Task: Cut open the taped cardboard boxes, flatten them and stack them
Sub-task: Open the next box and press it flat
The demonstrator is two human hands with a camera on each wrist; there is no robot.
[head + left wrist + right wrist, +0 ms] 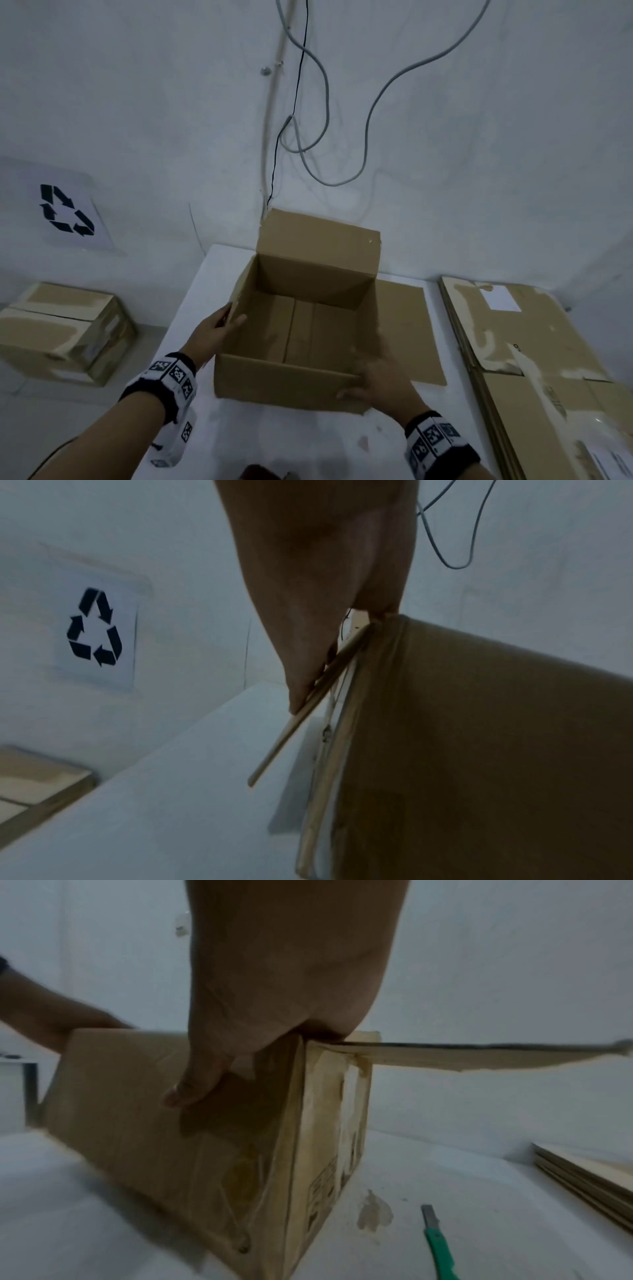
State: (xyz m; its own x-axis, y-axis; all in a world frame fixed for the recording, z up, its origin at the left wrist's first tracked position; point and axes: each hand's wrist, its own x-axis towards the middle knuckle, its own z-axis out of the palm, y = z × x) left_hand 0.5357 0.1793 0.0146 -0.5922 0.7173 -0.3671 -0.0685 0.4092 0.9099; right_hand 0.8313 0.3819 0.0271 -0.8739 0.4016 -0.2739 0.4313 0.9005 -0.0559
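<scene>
the opened box [301, 329] was held upright on the white worktop [212, 442]: left hand [214, 330] gripping its left wall, right hand [383, 380] gripping the near right corner; the cutter [440, 1245] lay alongside.

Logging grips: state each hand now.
Left hand: grips the left wall of the open brown cardboard box.
Right hand: grips its near right corner.

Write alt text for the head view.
Two hands hold an open cardboard box on a white table: left hand grips its left wall, right hand its near right corner. Flattened boxes are stacked at right.
</scene>
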